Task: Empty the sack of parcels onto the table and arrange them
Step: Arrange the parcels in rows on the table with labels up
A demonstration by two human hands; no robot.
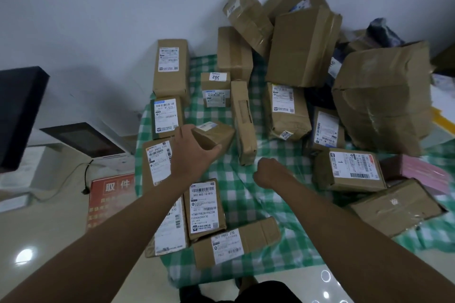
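Parcels half sorted on the desk (246,194).
Your left hand (194,152) grips a small box (213,134), right hand (267,172) clenched, holding nothing; the leaning pile (305,47) may slide if bumped.

Table under green checked cloth (270,155); cardboard parcels (288,110) seemingly strewn directly across it.

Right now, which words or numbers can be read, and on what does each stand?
"302": sticker on the small box.
"502 602 12-815" and "YT8879828196238": label on the near parcel.
"507 P802 T70": the left parcel.
"取件": the red sign.
Other labels are too blurred.
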